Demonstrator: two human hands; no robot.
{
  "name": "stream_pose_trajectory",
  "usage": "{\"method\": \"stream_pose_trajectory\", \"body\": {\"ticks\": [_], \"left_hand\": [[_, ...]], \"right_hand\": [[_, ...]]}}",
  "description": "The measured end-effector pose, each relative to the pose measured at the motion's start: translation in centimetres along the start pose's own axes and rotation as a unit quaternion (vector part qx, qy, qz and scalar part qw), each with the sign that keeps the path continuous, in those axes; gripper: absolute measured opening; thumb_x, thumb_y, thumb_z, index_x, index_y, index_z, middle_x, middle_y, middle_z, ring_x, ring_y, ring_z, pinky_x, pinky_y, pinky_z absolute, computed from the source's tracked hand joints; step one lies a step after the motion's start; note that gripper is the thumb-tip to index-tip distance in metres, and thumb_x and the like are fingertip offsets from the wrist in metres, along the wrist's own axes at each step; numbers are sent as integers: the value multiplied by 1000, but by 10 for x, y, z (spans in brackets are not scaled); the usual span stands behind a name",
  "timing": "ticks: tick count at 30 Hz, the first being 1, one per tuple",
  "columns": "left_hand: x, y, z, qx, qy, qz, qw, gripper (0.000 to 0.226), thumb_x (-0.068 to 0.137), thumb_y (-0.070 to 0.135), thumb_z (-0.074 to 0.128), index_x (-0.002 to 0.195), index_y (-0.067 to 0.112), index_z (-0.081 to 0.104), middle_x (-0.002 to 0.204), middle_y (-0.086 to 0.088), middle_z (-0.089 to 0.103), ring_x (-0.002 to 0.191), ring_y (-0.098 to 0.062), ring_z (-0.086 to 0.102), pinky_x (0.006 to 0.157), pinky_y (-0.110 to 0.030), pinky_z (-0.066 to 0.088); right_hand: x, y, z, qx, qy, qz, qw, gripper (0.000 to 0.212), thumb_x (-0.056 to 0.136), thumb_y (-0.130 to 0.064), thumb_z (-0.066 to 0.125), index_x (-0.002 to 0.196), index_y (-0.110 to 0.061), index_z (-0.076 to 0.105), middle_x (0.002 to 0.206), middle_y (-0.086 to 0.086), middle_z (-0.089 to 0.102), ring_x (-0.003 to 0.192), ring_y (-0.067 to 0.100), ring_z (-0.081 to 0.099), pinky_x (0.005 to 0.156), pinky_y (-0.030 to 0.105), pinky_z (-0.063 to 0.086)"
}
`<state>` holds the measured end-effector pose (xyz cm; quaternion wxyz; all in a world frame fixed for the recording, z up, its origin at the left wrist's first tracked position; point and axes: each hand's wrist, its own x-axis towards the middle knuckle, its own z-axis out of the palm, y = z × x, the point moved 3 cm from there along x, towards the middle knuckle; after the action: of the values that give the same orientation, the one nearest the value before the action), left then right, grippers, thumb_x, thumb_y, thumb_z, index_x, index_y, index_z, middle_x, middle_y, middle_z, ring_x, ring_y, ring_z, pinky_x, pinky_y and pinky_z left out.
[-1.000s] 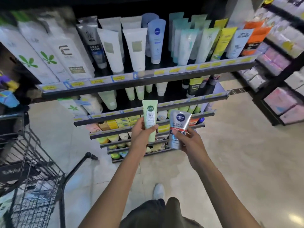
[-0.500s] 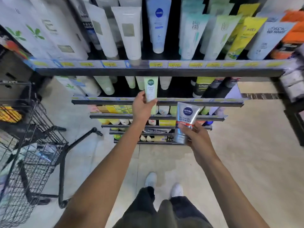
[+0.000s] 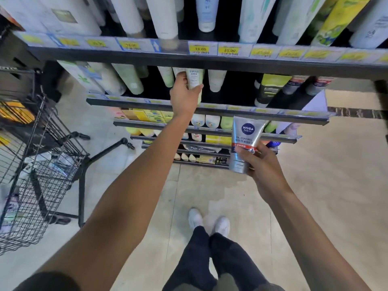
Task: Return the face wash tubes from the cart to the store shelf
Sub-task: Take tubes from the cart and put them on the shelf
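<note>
My left hand (image 3: pixel 184 95) grips a pale green face wash tube (image 3: pixel 195 79) and holds it inside the second shelf (image 3: pixel 210 109), among other tubes there; the tube's top is hidden under the shelf above. Lower and to the right, my right hand (image 3: pixel 259 164) holds a silver Nivea Men tube (image 3: pixel 244 143) upright in front of the lower shelves, clear of them. The black wire cart (image 3: pixel 39 164) stands at the left with a few packets in its basket.
The top shelf (image 3: pixel 210 61) carries white, blue and yellow tubes behind yellow price tags. Dark tubes (image 3: pixel 270 89) stand on the right of the second shelf. Lower shelves hold small tubes and boxes. My feet (image 3: pixel 207 222) are on the tiled floor.
My left hand has pushed the green tube up and back into the second shelf. My right hand keeps the silver tube at about the same height. The view has closed in on the shelves.
</note>
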<state>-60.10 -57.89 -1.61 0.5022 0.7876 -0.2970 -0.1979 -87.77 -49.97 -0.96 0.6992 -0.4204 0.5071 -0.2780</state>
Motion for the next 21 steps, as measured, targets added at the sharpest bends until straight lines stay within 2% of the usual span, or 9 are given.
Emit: {"method": "stream_pose_trajectory", "body": {"ticks": [3, 8, 11, 18, 21], "left_hand": [[5, 0, 6, 10, 3, 11, 1000, 40, 86, 19, 80, 120, 9, 60, 97, 8, 65, 91, -9, 62, 79, -19, 49], [13, -10, 16, 50, 1, 9, 999, 38, 84, 17, 81, 114, 7, 59, 110, -7, 73, 102, -25, 70, 87, -36, 57], [16, -17, 23, 71, -3, 6, 997, 38, 84, 19, 80, 110, 7, 55, 109, -10, 73, 101, -30, 70, 86, -43, 58], [30, -20, 30, 83, 13, 19, 996, 39, 87, 23, 76, 116, 7, 55, 108, -10, 74, 100, -34, 70, 82, -38, 56], [32, -23, 32, 85, 8, 28, 996, 40, 87, 23, 75, 119, 9, 56, 109, -10, 74, 102, -34, 70, 85, -41, 57]], "right_hand": [[-4, 6, 0, 4, 7, 11, 1000, 37, 88, -19, 79, 124, -22, 70, 111, -2, 78, 99, 17, 75, 80, 35, 59], [-12, 13, -1, 7, 17, 16, 1000, 36, 87, -17, 79, 121, -22, 69, 106, -4, 79, 98, 16, 75, 73, 31, 57], [-12, 16, -2, 4, 24, 18, 1000, 38, 86, -19, 80, 123, -23, 70, 110, -1, 78, 103, 22, 74, 80, 37, 59], [-11, 20, -4, 3, 37, 14, 999, 38, 87, -17, 79, 123, -23, 70, 112, 3, 78, 106, 31, 74, 92, 48, 59], [-12, 24, -5, 7, 39, 19, 999, 39, 86, -18, 80, 124, -22, 69, 113, 5, 78, 107, 34, 73, 95, 54, 59]]}}
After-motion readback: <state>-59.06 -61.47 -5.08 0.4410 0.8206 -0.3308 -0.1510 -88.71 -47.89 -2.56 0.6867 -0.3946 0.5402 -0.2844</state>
